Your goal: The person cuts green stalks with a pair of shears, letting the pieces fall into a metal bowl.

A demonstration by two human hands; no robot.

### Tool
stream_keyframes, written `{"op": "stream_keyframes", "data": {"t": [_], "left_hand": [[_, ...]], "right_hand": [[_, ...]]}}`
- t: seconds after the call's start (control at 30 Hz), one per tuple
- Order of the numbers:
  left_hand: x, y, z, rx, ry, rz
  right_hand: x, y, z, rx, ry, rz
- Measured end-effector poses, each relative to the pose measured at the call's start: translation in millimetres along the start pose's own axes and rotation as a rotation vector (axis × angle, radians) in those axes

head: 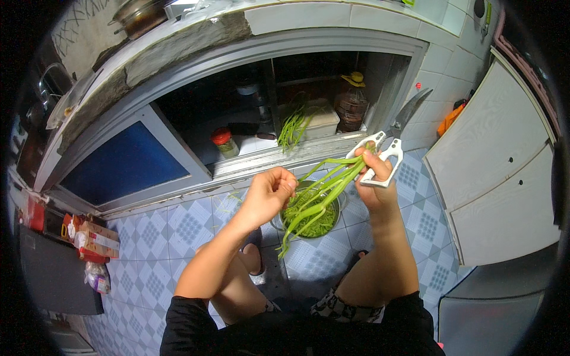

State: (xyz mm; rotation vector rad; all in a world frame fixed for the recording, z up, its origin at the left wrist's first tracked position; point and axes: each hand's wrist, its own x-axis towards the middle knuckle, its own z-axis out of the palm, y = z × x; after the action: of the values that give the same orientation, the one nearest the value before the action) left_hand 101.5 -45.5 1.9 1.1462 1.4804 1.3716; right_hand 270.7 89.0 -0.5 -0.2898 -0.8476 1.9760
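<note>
My right hand (pixel 375 173) grips a bunch of long, flat green stalks (pixel 324 205), possibly beans. Kitchen scissors with white handles (pixel 392 165) hang on the same hand, their dark blades (pixel 409 113) spread apart and pointing up and away. To the left, the fingertips of my left hand (pixel 271 191) are pinched together at the thin end of one stalk. Below the bunch, a metal pot (pixel 339 209) with side handles stands on the floor, holding many short cut green pieces (pixel 311 222). The hanging stalks partly hide it.
More green stalks (pixel 291 129) droop over the sill of a recess beside a white container (pixel 323 118). A red-lidded jar (pixel 225 142) and a large yellow-capped bottle (pixel 352 104) stand inside. White cabinet doors (pixel 485 178) rise at right; a cardboard box (pixel 100 240) sits left. Green scraps (pixel 229 202) litter the tiles.
</note>
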Motion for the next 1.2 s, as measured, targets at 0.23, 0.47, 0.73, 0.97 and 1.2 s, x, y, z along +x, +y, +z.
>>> {"op": "stream_keyframes", "data": {"t": [0.23, 0.47, 0.73, 0.97, 1.2], "left_hand": [[35.2, -50.0, -96.4, 0.613, 0.52, 0.127], [27.4, -35.3, -81.5, 0.432, 0.268, -0.058], [24.6, -52.5, 15.7, -0.863, -0.365, -0.934], [58.3, -99.0, -9.9, -1.19, 0.022, -0.759], [72.2, -96.1, -56.4, -1.037, 0.124, -0.701]], "right_hand": [[4.6, -10.6, -9.9, 0.118, -0.077, 0.001], [1.0, 0.4, -6.5, -0.198, 0.1, -0.112], [-3.0, 63.3, -7.7, -0.502, 0.102, -0.107], [-49.7, 86.2, 20.2, -0.63, -0.022, -0.097], [-91.7, 68.5, 29.1, -0.607, -0.166, -0.06]]}}
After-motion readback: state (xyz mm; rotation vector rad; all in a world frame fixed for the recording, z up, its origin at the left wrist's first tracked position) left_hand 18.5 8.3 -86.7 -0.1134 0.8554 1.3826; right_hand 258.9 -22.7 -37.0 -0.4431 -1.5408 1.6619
